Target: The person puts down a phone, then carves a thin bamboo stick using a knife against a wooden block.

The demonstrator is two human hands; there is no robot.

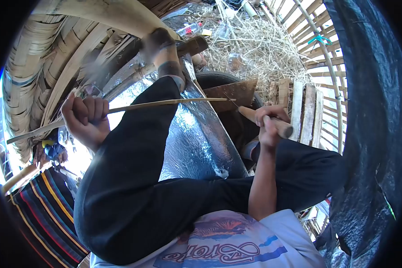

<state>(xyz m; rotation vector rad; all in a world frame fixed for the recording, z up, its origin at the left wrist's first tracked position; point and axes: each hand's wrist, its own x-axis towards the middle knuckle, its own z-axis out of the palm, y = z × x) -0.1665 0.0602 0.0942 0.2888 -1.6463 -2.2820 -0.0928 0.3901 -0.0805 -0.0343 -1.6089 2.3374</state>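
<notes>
A long thin bamboo strip runs nearly level across the view, over my raised knee. Near its left part, my left hand is closed round it. My right hand is wrapped round the wooden handle of a tool whose thin tip lies close to the strip's right end. Whether tip and strip touch, I cannot tell. Behind them is a brown flat piece, above a dark round rim.
Shiny foil-like sheeting lies between my legs. Straw and plastic litter cover the ground ahead. Bamboo slats and dark sheeting stand right; woven bamboo and striped cloth are left.
</notes>
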